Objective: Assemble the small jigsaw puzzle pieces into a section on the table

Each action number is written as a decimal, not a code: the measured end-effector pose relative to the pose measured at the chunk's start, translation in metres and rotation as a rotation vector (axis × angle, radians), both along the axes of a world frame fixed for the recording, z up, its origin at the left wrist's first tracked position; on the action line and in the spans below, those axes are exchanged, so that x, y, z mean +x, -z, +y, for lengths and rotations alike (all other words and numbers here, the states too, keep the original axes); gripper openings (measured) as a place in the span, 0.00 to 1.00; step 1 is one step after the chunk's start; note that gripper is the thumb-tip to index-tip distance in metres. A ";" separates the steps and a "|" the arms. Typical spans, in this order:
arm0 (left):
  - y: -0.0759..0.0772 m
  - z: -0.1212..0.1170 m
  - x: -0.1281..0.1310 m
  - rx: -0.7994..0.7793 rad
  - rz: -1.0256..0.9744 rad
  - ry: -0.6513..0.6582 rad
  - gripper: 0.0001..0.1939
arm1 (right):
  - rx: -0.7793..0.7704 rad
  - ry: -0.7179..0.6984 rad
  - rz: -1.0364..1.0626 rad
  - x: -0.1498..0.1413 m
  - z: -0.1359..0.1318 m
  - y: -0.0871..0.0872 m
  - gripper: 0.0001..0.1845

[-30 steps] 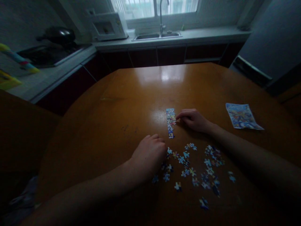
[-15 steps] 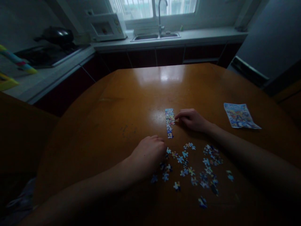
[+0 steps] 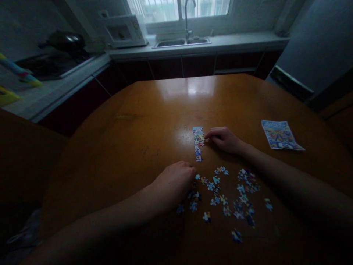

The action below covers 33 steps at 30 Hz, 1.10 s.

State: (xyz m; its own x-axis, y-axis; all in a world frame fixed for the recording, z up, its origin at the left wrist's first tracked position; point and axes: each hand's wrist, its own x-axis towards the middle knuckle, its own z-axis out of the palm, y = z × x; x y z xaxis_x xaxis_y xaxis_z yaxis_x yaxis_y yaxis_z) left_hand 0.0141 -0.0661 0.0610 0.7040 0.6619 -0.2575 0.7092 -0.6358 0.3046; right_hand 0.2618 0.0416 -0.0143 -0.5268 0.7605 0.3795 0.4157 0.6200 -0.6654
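Note:
A narrow, upright strip of joined jigsaw puzzle pieces (image 3: 198, 144) lies on the wooden table, straight along its left side and jagged on the right. At that jagged edge is my right hand (image 3: 224, 140), its fingers bent and their tips closed on a puzzle piece touching the strip; the piece is mostly covered. My left hand (image 3: 176, 180) rests nearer to me, fingers curled under and hidden, so what they hold cannot be made out. Loose puzzle pieces (image 3: 215, 187) spread out from beside its fingertips, and another group (image 3: 244, 197) lies further right.
On the right of the table (image 3: 132, 110) lies a creased printed picture sheet (image 3: 281, 134). Single pieces sit near me, one at the front (image 3: 236, 235). Beyond the table are a counter with a sink (image 3: 182, 43), a white microwave (image 3: 124, 32) and a dark pan (image 3: 66, 41).
The whole view has shifted very slightly. Both hands keep nearly the same place and pose, and the strip and loose pieces look unchanged.

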 end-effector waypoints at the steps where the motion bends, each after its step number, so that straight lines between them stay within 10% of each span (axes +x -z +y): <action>1: 0.001 0.000 -0.002 -0.003 -0.015 -0.006 0.06 | 0.001 0.000 -0.004 0.000 0.000 0.000 0.14; 8: 0.010 0.018 -0.003 -0.136 -0.352 -0.107 0.06 | 0.007 0.001 0.007 -0.001 0.000 -0.001 0.14; 14: 0.040 0.051 0.011 0.160 -0.798 -0.279 0.03 | 0.027 -0.001 0.033 -0.001 -0.001 -0.001 0.14; 33: 0.060 0.069 0.006 0.015 -0.875 -0.422 0.05 | 0.058 -0.144 0.097 -0.016 -0.021 -0.009 0.08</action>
State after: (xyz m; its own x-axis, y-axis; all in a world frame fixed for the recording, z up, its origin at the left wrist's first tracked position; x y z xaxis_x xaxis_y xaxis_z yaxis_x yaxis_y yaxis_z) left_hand 0.0200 0.0025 0.0013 0.3463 0.9030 0.2542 0.4063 -0.3886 0.8270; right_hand 0.2462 0.0205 -0.0052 -0.5878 0.6553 0.4744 0.2557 0.7069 -0.6595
